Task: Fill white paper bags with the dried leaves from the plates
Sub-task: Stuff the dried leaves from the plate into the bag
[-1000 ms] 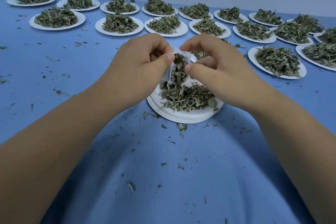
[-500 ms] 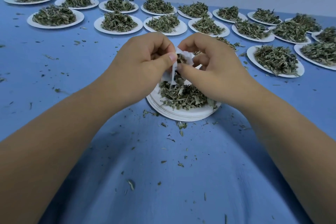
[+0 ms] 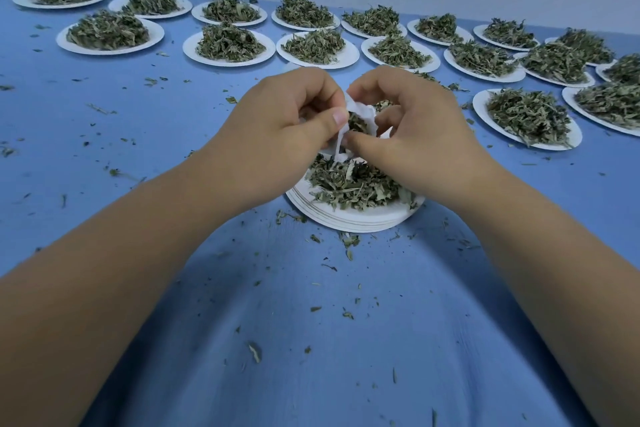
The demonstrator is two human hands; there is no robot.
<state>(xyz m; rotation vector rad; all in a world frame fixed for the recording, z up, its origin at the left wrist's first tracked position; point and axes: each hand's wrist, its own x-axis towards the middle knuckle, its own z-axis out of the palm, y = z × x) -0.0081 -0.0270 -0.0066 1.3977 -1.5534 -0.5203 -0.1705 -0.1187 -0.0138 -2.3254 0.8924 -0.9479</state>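
Head view: my left hand (image 3: 284, 121) and right hand (image 3: 415, 135) both pinch the white paper bag (image 3: 364, 112) between them, mouth facing me. It hangs right above the plate stack (image 3: 360, 222); dried leaves (image 3: 346, 184) lie just below, right hand nearer.

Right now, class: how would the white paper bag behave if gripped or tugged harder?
Probably floppy: the paper bag crumples between the left hand and right hand. Likely very light, since fingertip pinches hold it up. Tugging might tear it, spilling leaves.
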